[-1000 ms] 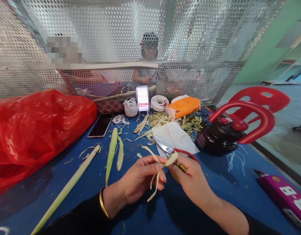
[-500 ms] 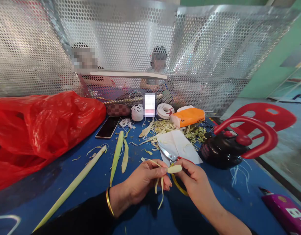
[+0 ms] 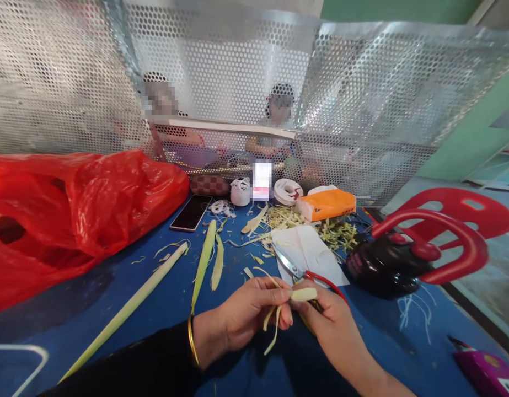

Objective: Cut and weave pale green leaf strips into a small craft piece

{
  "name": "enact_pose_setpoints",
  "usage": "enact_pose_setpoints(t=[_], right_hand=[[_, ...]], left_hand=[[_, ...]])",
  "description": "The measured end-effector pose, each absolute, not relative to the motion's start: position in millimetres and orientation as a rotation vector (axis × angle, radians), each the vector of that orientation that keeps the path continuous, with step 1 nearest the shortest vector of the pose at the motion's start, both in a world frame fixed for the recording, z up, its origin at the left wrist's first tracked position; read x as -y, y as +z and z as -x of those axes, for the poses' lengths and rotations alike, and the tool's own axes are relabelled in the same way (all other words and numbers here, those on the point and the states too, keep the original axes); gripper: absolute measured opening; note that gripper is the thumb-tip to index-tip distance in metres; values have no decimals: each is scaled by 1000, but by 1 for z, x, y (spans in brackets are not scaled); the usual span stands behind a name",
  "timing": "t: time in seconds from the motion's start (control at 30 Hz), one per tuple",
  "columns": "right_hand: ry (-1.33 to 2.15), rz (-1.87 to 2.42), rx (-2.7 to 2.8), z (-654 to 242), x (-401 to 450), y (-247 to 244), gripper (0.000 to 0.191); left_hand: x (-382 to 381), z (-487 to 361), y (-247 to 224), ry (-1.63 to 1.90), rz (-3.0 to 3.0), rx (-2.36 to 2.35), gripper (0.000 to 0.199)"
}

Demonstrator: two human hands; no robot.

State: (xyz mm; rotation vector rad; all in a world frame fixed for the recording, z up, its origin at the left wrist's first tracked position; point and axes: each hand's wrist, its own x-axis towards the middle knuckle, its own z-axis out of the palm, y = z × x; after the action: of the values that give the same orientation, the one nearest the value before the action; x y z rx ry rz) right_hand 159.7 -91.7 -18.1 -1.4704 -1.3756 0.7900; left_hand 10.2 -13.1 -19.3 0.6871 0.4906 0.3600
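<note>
Scissors [image 3: 296, 271] over paper [image 3: 312, 245], near right hand [image 3: 332, 315].

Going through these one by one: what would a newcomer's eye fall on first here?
Probably the big glossy red bag spread over the left of the blue table. Next might come the black-and-red kettle on the right. Then, low in the middle, the left hand pinching a pale strip close beside the right hand.

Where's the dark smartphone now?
In the head view, the dark smartphone lies left of center on the blue table, between the red plastic bag and tangled white string.
</note>
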Motion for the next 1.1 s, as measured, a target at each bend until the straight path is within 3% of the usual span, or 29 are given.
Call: enact_pose_setpoints(t=[0.4,0.6,0.93,1.1], right_hand=[[752,1514,1352,-159,91,-22,18],[957,1498,1160,-160,86,-15,20],[1047,1415,1026,-158,87,-13,18],[992,1434,1094,-159,87,-12,17]], left_hand=[[14,-12,-17,391,-727,-555,25],[13,-11,-12,426,-704,-526,36],[12,-12,-14,454,-711,-585,23],[13,-12,-13,442,-759,-520,27]])
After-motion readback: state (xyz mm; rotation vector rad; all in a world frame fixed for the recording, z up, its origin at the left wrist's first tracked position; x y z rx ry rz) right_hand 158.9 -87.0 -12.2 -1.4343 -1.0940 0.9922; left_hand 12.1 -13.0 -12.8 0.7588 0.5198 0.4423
